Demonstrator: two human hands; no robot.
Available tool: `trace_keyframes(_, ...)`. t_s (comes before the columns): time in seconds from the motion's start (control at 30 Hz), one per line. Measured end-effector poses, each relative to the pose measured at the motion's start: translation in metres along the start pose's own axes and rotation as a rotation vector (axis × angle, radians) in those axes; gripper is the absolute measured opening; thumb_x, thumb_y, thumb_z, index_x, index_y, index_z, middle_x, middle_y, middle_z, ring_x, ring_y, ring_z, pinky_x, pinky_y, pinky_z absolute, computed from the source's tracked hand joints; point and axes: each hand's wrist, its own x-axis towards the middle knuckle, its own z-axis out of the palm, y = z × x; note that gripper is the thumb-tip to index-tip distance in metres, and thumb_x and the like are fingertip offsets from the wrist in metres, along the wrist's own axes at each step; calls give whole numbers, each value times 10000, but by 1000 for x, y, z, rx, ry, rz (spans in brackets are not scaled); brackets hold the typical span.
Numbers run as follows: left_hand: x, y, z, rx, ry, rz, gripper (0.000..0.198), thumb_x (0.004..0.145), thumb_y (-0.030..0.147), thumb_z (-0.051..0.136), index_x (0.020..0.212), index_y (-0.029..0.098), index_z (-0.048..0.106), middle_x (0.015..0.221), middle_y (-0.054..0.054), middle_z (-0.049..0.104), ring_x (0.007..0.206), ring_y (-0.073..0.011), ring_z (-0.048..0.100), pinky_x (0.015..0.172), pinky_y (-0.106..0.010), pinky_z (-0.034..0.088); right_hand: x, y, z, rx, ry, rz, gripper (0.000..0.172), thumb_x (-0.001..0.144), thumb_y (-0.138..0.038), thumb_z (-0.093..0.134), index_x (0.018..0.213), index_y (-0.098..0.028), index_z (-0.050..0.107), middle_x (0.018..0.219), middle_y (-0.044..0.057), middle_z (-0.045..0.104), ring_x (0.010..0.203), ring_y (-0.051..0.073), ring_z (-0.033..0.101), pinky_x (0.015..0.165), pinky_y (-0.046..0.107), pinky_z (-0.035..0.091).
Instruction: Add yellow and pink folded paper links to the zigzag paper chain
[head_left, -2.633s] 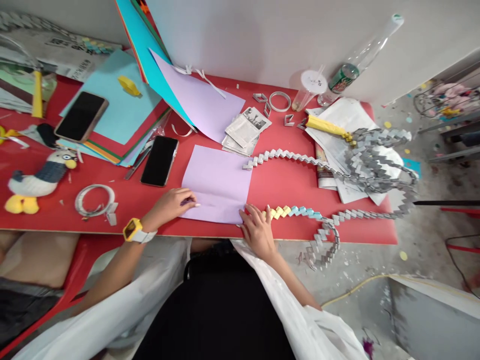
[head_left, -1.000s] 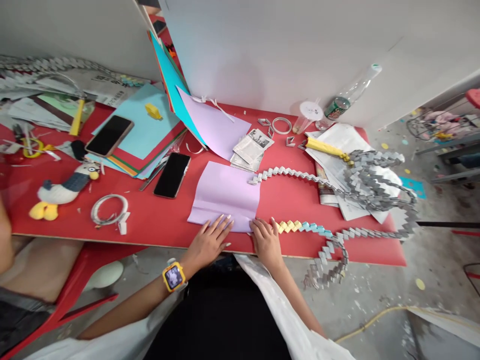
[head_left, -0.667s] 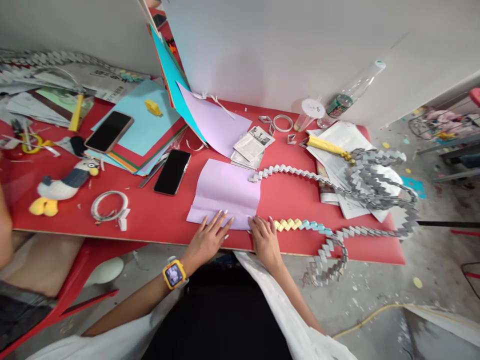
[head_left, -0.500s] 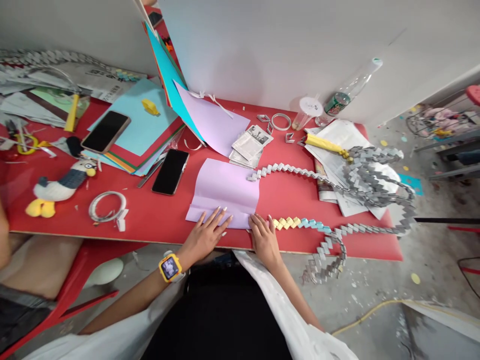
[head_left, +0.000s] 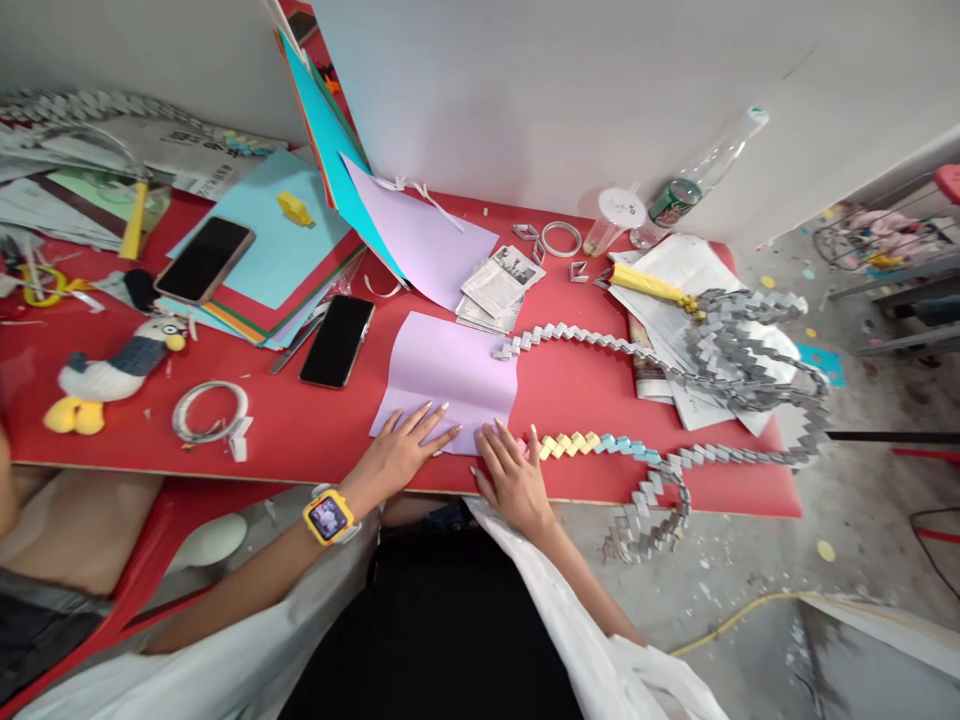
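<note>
A creased purple sheet [head_left: 450, 365] lies on the red table [head_left: 570, 390] before me. My left hand [head_left: 397, 450] rests on its lower left part with the fingers spread. On the lower right corner lies my right hand [head_left: 515, 475], fingers apart, its outer side beside the folded-paper chain. That chain [head_left: 570, 445] has pink, yellow and blue links near my right hand and grey ones farther right. The chain's other grey end [head_left: 510, 350] touches the sheet's upper right edge. Neither hand grasps anything.
Left of the sheet are a black phone [head_left: 337, 340], a tape-like ring [head_left: 210, 412] and a knitted bird toy [head_left: 116, 370]. Newspaper pieces [head_left: 499, 285], a lidded cup [head_left: 615, 220] and a bottle [head_left: 675, 205] stand or lie behind. Part of another person shows at far left.
Both hands have shifted slightly left and up on the sheet. The lower fold looks flatter, and pink links now show beside my right hand.
</note>
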Motion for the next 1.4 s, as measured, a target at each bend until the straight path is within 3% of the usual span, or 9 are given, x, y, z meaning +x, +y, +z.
trace_keyframes(0.13,1,-1,0,-33,20,-10,569,970,151,373,1483,399,352,1575,-43,307,1431,-292,357,1078,-545,374,5,-9,6,-9,29,34,426,991,-275,445,1399,-156,476,1358,124,611,1337,242,486,1199,577,83)
trace_keyframes(0.33,1,-10,5,-76,48,-20,498,1002,249,330,1498,279,362,1561,-77,340,1430,-251,366,1127,-487,341,10,-25,13,-69,80,155,358,965,-222,486,1310,-141,541,1293,130,649,1244,272,550,1172,588,179)
trace_keyframes(0.6,2,-27,7,-62,62,7,561,999,463,344,1528,288,274,1600,-86,243,1473,-284,268,1146,-530,287,22,-26,17,-218,23,40,315,885,-27,413,1105,-91,630,1095,176,666,1062,288,603,1013,447,477)
trace_keyframes(0.8,-14,-37,9,-30,94,-94,582,1012,448,284,1535,194,265,1585,-120,262,1464,-277,291,1153,-502,293,19,-29,24,-259,24,71,353,851,9,403,1123,-58,617,1112,223,646,1073,323,612,964,476,511)
trace_keyframes(0.97,-40,-47,11,41,143,-178,716,981,554,302,1553,145,167,1567,-151,293,1448,-290,321,1168,-526,245,6,-25,31,-245,96,58,439,880,-36,400,1293,-33,546,1265,220,624,1203,344,561,1027,516,451)
trace_keyframes(1.1,-29,-21,17,91,218,-248,807,954,625,284,1543,83,185,1556,-189,298,1446,-333,308,1165,-570,192,1,-24,34,-216,107,71,436,949,-159,420,1353,-21,508,1350,208,589,1277,333,513,1074,524,385)
trace_keyframes(1.27,17,41,27,27,156,19,656,996,502,304,1534,132,241,1566,-97,324,1450,-261,314,1164,-466,244,0,-21,29,-173,50,98,457,944,-174,426,1376,-51,511,1405,177,558,1315,310,485,1115,516,324)
trace_keyframes(1.33,26,50,28,1,158,72,676,989,516,327,1537,133,223,1573,-87,316,1453,-254,304,1162,-439,253,-1,-18,26,-139,33,103,474,943,-171,426,1404,-84,489,1429,150,542,1336,287,468,1149,523,271)
trace_keyframes(1.4,25,46,29,-14,184,95,715,977,548,345,1545,144,184,1574,-91,317,1452,-261,303,1156,-435,261,-2,-15,23,-118,37,101,477,957,-191,418,1424,-109,468,1437,129,539,1353,267,452,1177,530,213)
